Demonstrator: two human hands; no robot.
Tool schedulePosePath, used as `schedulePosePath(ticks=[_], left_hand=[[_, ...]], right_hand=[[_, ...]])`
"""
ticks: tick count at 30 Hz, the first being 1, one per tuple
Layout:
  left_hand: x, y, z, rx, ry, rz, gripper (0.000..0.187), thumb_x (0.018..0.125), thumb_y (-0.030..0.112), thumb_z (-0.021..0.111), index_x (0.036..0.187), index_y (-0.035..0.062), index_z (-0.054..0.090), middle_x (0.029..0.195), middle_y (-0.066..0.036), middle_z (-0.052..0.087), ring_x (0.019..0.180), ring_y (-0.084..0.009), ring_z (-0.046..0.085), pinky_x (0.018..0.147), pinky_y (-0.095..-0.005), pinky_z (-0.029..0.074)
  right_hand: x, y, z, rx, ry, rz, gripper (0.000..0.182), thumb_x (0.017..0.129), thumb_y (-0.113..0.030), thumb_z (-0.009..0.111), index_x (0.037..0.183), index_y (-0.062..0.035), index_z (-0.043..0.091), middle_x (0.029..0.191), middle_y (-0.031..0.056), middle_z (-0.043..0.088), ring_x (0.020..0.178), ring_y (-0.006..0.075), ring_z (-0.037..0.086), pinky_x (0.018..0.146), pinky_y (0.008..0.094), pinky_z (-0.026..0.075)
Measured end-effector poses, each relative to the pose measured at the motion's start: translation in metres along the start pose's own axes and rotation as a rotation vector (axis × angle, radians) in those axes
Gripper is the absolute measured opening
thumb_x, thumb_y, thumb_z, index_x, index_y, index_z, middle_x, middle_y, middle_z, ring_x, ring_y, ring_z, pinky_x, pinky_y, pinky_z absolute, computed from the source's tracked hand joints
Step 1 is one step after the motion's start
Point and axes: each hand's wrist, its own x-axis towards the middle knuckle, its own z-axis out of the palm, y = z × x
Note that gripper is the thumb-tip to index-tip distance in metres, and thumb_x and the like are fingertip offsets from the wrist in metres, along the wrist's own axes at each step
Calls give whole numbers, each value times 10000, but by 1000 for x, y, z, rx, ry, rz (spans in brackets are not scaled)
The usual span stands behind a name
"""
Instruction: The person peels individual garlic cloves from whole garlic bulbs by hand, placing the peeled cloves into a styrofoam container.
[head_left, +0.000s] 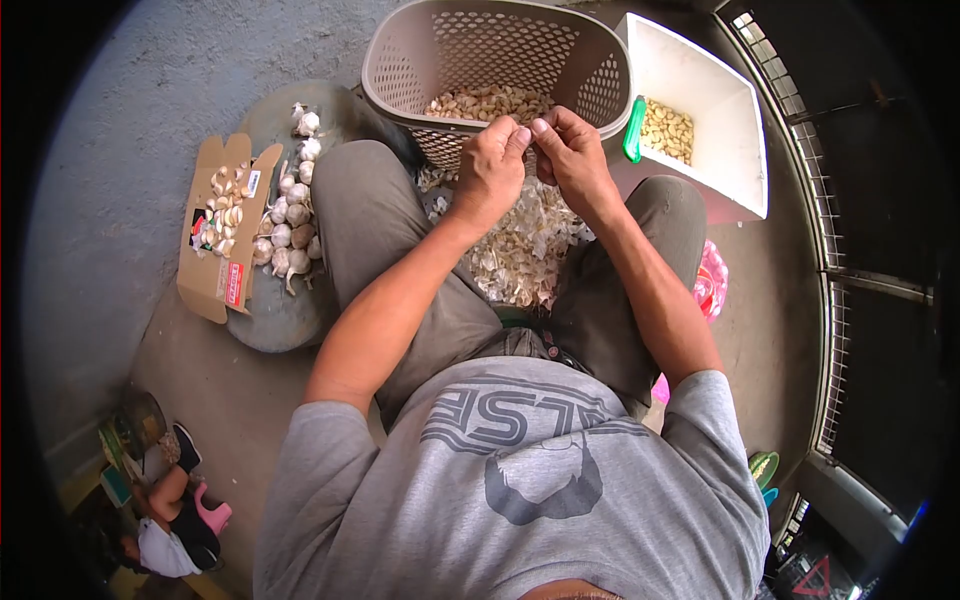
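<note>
Both hands meet just in front of the near rim of a tall brown perforated basket, which has garlic cloves at its bottom. My left hand is closed, thumb and fingers pinched together. Touching or nearly touching it, my right hand is pinched in the same way. Whatever sits between the fingertips is too small to name. Below the hands, between my knees, lies a heap of papery garlic skins. A green-handled tool rests on the edge of a white box holding peeled cloves.
Whole garlic bulbs lie on a round grey surface at the left, beside a cardboard tray with loose cloves. Another person is at the lower left. A pink plastic bag is beyond my right knee.
</note>
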Motion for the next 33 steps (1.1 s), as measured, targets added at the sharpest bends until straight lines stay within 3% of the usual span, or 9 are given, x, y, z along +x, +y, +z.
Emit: schedulePosePath(ticks=[4,7,13,18,21,24,25,28,33], left_hand=[[3,-7,5,-42,27,-5,371,1062,248,556,801,-12,516,613,-149,481,560,-235,442,565,-421,417],[4,-11,7,-43,14,18,349,1079,250,534,820,17,511,601,-57,477,542,-133,462,518,-357,406],[19,5,1,73,29,160,399,1081,271,524,793,10,435,636,-120,387,618,-198,390,596,-417,402],[76,15,-9,135,-12,241,406,1064,281,550,789,-1,451,610,-105,438,599,-167,454,584,-384,420],[111,8,-9,78,-152,148,390,1067,285,544,812,0,466,596,-95,443,588,-167,477,573,-389,424],[119,-1,-2,45,-116,102,358,1044,292,546,846,-6,525,703,-222,568,682,-389,609,637,-490,462],[116,0,2,134,-35,191,341,1045,285,538,861,-2,534,721,-224,600,719,-409,641,651,-497,473],[115,6,4,131,-5,201,380,1067,282,533,817,5,461,617,-133,462,589,-195,497,581,-422,426],[115,15,5,-83,23,63,356,1066,260,517,826,-3,497,613,-125,478,603,-190,505,606,-425,434]], right_hand=[[0,1,3,-33,38,-1,243,1065,-186,590,865,-60,535,657,-47,465,504,35,382,432,234,303],[2,5,2,15,38,29,253,1068,-186,581,853,-68,520,655,-50,443,507,36,372,429,238,300],[19,-25,-3,6,9,225,255,1068,-226,582,853,-98,531,640,-63,391,496,43,337,428,240,294],[64,-47,-10,-5,-6,132,236,1050,-199,608,847,-97,547,644,-53,443,503,44,367,434,230,317],[90,-51,-21,5,-32,97,263,1044,-176,614,811,-120,506,651,-48,440,509,46,360,430,243,305],[97,-39,-25,102,47,124,270,1039,-170,622,804,-124,497,646,-46,435,512,51,357,430,246,307],[98,-36,-25,134,44,112,282,1039,-174,625,798,-120,488,642,-43,428,512,58,362,430,249,313],[99,-28,-24,167,47,0,288,1046,-185,616,798,-114,487,645,-43,422,509,62,359,428,256,322],[110,-19,-18,113,98,-50,261,1056,-166,590,823,-100,494,662,-37,433,545,68,379,449,273,368]])
